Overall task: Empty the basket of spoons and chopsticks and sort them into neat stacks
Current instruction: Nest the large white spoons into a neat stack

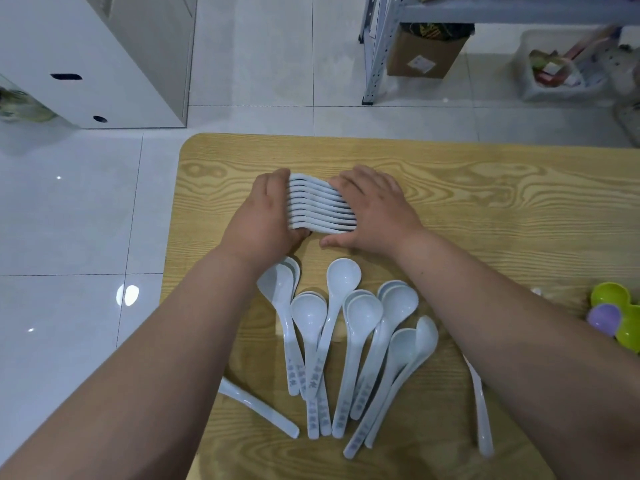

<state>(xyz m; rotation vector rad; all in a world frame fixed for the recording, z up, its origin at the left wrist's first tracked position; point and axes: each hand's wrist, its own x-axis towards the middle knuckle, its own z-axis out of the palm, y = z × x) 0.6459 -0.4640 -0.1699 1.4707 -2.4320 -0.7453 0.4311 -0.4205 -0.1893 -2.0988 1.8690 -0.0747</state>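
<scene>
While left hand (266, 216) grips and right hand (375, 209) presses the nested spoon stack (322, 209) from 9 and 3 o'clock, loose soup spoons (362, 317) lie at 6.

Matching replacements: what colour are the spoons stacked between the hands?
Stacked plastic soup spoons: pale bluish white, head view.
</scene>
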